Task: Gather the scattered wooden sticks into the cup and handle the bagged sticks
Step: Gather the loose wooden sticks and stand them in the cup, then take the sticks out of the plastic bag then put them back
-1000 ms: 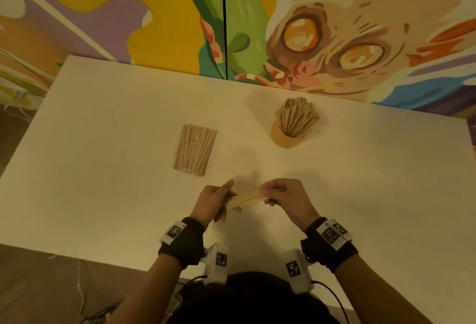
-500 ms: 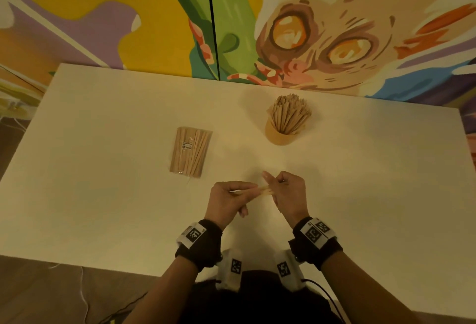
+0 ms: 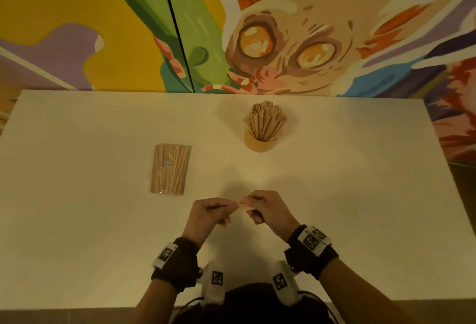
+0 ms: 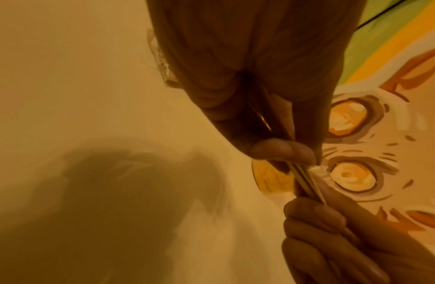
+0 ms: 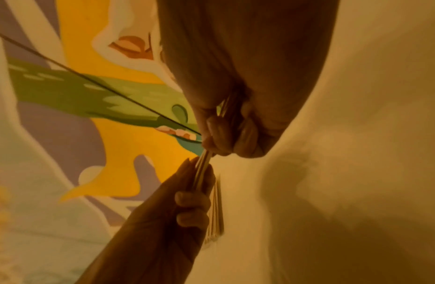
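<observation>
Pinching stick bundle (image 3: 243,207) in both grips: left hand (image 3: 208,214), right hand (image 3: 268,210) | sticks may be spilled if pinch loosens | cup (image 3: 260,143) at 12 o'clock

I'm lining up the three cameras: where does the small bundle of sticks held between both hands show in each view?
Head: bundle of sticks, lower centre, between left hand and right hand.
Left wrist: right of centre.
Right wrist: centre.
Shared landmark: the mural's green stripe.
</observation>
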